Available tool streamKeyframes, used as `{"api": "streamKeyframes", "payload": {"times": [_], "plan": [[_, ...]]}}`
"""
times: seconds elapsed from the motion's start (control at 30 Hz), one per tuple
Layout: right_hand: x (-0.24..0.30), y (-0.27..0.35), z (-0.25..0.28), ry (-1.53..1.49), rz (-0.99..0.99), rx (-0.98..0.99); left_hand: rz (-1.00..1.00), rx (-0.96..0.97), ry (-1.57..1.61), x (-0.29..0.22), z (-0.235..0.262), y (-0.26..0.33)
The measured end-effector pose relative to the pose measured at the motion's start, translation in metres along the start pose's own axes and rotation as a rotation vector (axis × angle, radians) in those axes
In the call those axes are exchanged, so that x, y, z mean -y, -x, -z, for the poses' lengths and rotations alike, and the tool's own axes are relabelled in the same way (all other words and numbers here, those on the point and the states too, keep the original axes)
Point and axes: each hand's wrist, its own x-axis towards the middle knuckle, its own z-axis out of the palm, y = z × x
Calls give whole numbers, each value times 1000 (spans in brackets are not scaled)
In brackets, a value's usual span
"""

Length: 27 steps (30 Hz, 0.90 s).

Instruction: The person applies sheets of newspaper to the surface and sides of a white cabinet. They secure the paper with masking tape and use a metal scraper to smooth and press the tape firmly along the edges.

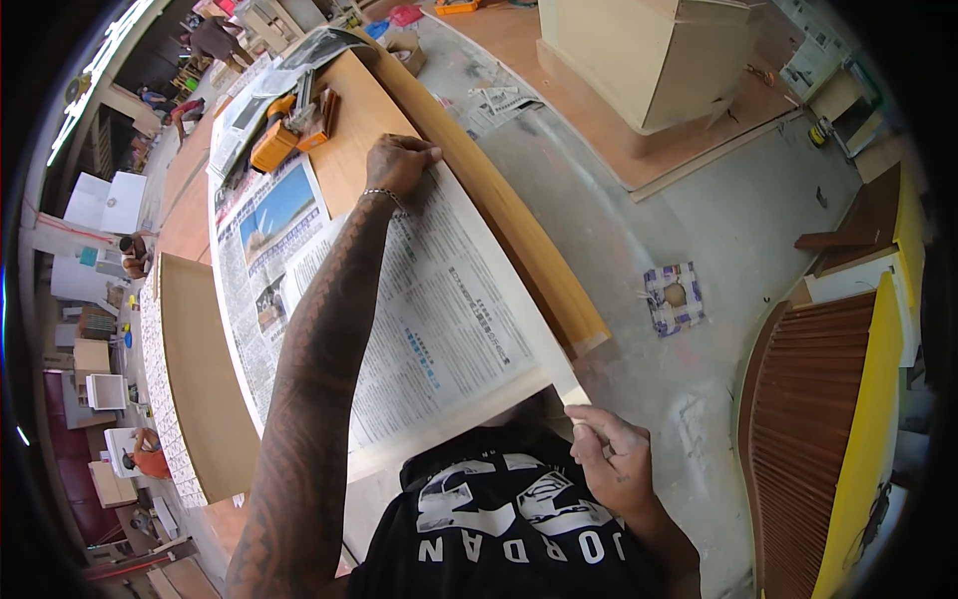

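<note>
Printed newspaper sheets (399, 339) cover much of a long wooden panel (364, 105) in front of me. A pale strip, like masking tape (568, 379), runs along the right edge of the paper and past its near corner. My right hand (617, 459) pinches the strip's near end between thumb and fingers, off the panel. Farther up, my left hand (401, 168) rests closed at the far end of the sheet, thumb at the strip's edge; what its fingers hold is hidden. Beyond it, an orange-and-black tool (274, 145) lies on the newspaper.
A wooden edge piece (539, 270) extends along the panel's right side. On the floor lies a checked pad (675, 297). A slatted brown-and-yellow piece (823, 429) stands at right, and a cream cabinet (639, 65) at far right. Several people work at left, one in orange (152, 461).
</note>
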Motion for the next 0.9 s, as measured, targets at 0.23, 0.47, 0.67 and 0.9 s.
{"api": "streamKeyframes", "payload": {"times": [0.23,0.47,0.67,0.9], "plan": [[10,-4,11,54,-44,-29,-4,-40,-27,2,-1,1],[-7,-2,7,78,-86,-36,-7,-28,-22,1,1,2],[-28,-5,-2,113,-174,-43,-48,-61,-71,4,-1,0],[-12,-1,3,194,-74,-68,-1,-47,-40,1,-1,-1]]}}
